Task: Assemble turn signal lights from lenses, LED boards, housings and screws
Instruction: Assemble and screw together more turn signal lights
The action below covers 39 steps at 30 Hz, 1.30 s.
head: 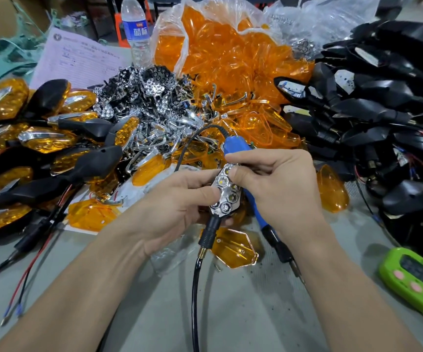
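My left hand (pixel 179 199) grips a black housing from below, with its stem (pixel 209 231) pointing toward me. A chrome honeycomb reflector (pixel 227 191) with LEDs lies on top of the housing. My right hand (pixel 274 184) presses a fingertip on the reflector's far end while holding a blue electric screwdriver (pixel 254 212) in its palm. An orange lens (pixel 233 246) lies on the table just beneath my hands. The housing body is mostly hidden by my fingers.
Finished amber lights (pixel 40 141) pile at the left. Chrome reflectors (pixel 149 102) heap in the middle, a bag of orange lenses (pixel 225 52) behind, black housings (pixel 383 110) at right. A green timer (pixel 416 283) sits near the right edge; a water bottle (pixel 135 29) stands behind.
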Each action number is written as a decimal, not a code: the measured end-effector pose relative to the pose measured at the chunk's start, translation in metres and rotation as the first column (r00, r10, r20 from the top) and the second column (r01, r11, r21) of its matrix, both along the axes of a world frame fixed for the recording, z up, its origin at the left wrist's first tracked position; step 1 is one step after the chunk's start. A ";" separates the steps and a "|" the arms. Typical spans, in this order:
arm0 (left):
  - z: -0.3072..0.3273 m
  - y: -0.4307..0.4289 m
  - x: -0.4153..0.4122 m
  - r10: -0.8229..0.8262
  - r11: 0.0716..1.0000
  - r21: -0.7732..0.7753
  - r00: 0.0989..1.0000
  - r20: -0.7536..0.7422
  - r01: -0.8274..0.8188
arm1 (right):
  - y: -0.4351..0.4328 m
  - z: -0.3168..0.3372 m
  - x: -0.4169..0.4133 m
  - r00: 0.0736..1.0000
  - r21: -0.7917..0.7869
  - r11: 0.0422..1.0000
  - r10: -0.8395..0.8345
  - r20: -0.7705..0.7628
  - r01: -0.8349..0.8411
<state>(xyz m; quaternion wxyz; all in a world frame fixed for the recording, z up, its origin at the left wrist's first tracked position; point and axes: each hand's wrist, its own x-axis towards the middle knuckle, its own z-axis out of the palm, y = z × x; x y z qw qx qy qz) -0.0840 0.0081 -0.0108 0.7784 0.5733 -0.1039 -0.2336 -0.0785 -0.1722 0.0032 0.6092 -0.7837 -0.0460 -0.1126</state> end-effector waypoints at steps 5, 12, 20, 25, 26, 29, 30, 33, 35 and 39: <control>-0.002 -0.003 -0.004 0.076 0.996 0.051 0.995 0.071 -0.079 | 0.004 0.002 -0.001 0.999 -0.018 1.000 -0.016 -0.029 0.015; -0.008 -0.007 -0.002 0.146 0.985 0.067 0.979 0.139 -0.156 | 0.006 0.002 -0.004 1.000 -0.013 1.000 -0.025 -0.008 0.025; -0.009 -0.006 0.003 0.286 0.950 0.092 0.948 0.142 -0.300 | 0.012 0.001 -0.011 0.995 -0.255 0.964 -0.059 0.086 0.079; -0.003 0.004 0.012 0.497 0.864 0.054 0.865 0.064 -0.501 | 0.012 0.022 -0.025 0.995 -0.708 0.700 0.070 -0.067 -0.097; -0.003 0.006 0.013 0.515 0.853 0.056 0.855 0.068 -0.519 | 0.014 0.027 -0.029 0.983 -0.762 0.621 0.102 -0.154 -0.184; -0.003 0.008 0.013 0.552 0.832 0.042 0.833 0.047 -0.554 | 0.021 0.034 -0.041 0.941 -0.876 0.345 0.142 -0.306 -0.337; -0.003 0.009 0.013 0.560 0.826 0.038 0.827 0.045 -0.562 | 0.024 0.033 -0.043 0.941 -0.902 0.274 0.145 -0.305 -0.334; -0.002 0.009 0.013 0.575 0.817 0.024 0.816 0.060 -0.577 | 0.029 0.024 -0.041 0.976 -0.936 0.283 0.123 -0.180 -0.209; -0.002 0.008 0.013 0.572 0.818 0.022 0.817 0.068 -0.575 | 0.028 0.019 -0.036 0.995 -0.930 0.356 0.071 -0.074 -0.095; -0.001 0.005 0.011 0.557 0.827 0.029 0.826 0.085 -0.561 | 0.019 0.008 -0.024 1.000 -0.628 0.778 0.007 0.029 0.013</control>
